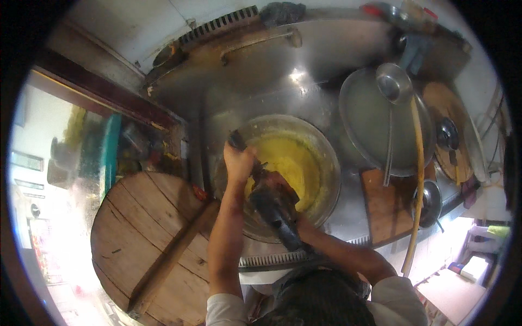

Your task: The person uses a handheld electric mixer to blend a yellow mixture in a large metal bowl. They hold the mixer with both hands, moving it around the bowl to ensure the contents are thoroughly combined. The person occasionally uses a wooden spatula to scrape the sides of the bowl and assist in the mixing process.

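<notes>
A large metal wok (333,179) stands in the steel stove top, with yellow, thick-looking liquid (288,163) in it. Over the liquid, a dark power drill (274,214) with a side handle is held at a slant. My left hand (240,163) is closed round its black side handle. My right hand (302,224) is at the drill's body, closed on it, its fingers mostly hidden behind the tool. The drill's lower end and whatever meets the liquid are hidden from this view.
Left of the wok lies a round wooden lid (157,217) with a crossbar. On the right are a wide metal pan (348,125) of cloudy liquid, a ladle (394,84), a long wooden pole (417,190), a wooden board (383,209) and a small metal bowl (429,201).
</notes>
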{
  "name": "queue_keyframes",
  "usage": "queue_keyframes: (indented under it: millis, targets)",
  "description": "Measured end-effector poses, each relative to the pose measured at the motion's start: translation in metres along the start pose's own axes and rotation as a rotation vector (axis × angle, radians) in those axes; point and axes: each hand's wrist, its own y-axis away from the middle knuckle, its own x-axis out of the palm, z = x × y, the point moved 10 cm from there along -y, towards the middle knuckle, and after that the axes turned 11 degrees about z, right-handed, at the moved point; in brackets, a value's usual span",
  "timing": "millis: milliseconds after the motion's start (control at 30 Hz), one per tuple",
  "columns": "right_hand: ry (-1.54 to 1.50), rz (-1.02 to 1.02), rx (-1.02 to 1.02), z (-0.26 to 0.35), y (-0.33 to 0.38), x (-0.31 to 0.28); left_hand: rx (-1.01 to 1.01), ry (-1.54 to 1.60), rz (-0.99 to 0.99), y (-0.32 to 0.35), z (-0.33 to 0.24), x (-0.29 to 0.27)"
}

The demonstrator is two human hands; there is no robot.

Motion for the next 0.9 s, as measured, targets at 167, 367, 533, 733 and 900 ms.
queue_keyframes:
  millis: [167, 367, 533, 733, 900]
  targets:
    - [0.112, 0.004, 0.022, 0.021, 0.008, -0.016, -0.149, -0.117, -0.02, -0.011, -0.004, 0.008]
    - [-0.103, 0.039, 0.122, 0.038, 0.048, -0.006, -0.242, -0.079, 0.111, -0.029, 0.048, 0.021]
    - [-0.438, 0.075, 0.209, 0.026, 0.072, -0.007, -0.296, -0.341, 0.4, -0.019, 0.019, 0.068]
    - [-0.618, 0.22, 0.214, 0.033, 0.076, 0.003, -0.28, 0.144, 0.321, 0.012, 0.031, 0.066]
    - [-0.46, 0.297, 0.199, 0.026, 0.066, 0.012, -0.185, -0.127, 0.159, -0.035, 0.107, 0.001]
